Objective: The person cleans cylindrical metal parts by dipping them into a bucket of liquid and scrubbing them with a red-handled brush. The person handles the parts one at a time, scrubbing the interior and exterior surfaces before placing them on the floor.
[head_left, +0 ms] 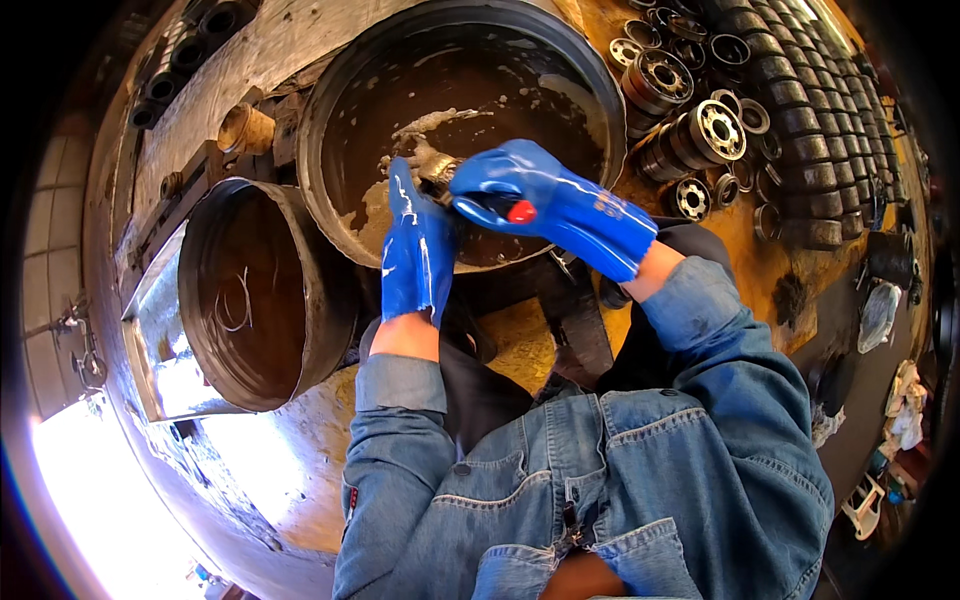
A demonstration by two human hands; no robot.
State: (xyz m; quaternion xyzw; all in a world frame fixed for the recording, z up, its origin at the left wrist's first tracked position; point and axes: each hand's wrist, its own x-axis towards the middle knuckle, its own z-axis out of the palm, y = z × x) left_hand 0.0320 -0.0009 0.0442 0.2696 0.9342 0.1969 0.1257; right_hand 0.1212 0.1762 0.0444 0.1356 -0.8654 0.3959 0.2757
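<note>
Head view shows both forearms in denim sleeves reaching forward from the lower edge, wrists bent over a round black basin (330, 120) of brown, foamy liquid. Left hand (415, 250), in a blue glove, points its fingers away from the body, curled lightly around a small muddy metal part (432, 165) held just above the liquid, near the basin's middle. Right hand (545, 200), also blue-gloved, comes in from the right and closes over a red-tipped tool (520, 211), pressing against that same part. Two tubs stand on the grimy desk: the basin and a second dark tub (300, 290) at its left edge. Many bearings (715, 130), too many to count, crowd the far right corner.
</note>
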